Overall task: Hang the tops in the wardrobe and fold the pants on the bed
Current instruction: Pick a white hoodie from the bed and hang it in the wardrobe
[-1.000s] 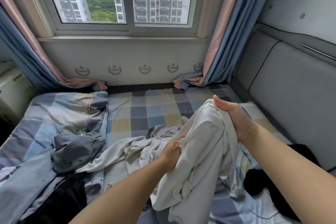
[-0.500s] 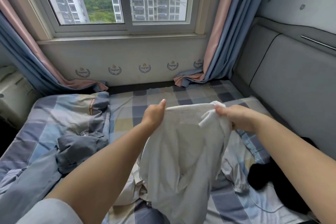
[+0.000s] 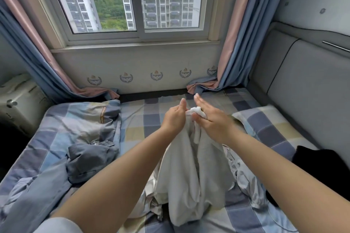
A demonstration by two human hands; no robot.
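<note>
Mid-frame, above the bed (image 3: 189,108), the left hand (image 3: 173,119) and right hand (image 3: 210,119) pinched the white garment (image 3: 191,172) by its bunched top edge; the rest hung down. Best to spread the hands along that edge first, to identify top or pants.

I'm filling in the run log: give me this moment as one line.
stage: white garment held up over bed | left hand: grips top edge | right hand: pinches top edge

- The white garment (image 3: 191,172) I hold is soft, matt cloth.
- My bed's checked sheet (image 3: 151,119) is matt woven fabric.
- The headboard (image 3: 306,89) looks smooth, padded grey upholstery.
</note>
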